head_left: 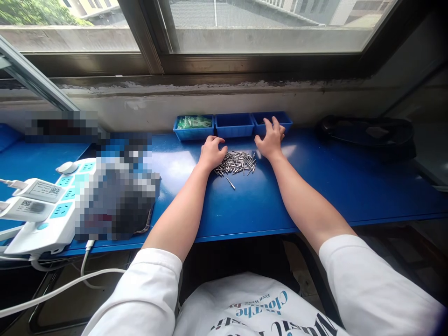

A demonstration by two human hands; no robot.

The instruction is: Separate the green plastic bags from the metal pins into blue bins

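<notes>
A loose pile of small, slim silver metal pins [240,162] lies on the blue table, and a single pin [230,183] lies apart just in front of it. My left hand [212,153] rests at the pile's left edge, with thumb and forefinger apart and nothing visible between them; its other fingers are partly hidden. To the right of the pile, my right hand [271,139] reaches with spread fingers over the front of the right blue bin [287,125]. I see nothing held in it. The middle blue bin [234,131] has no visible contents.
Green-tinted plastic packets [194,122] fill the left blue bin [193,135]. At the left of the blue table [245,210] lies a white power strip [58,228] with plugged-in chargers, beside a blurred-out area. A dark bag-like object [367,137] sits at right. Behind is the windowed wall.
</notes>
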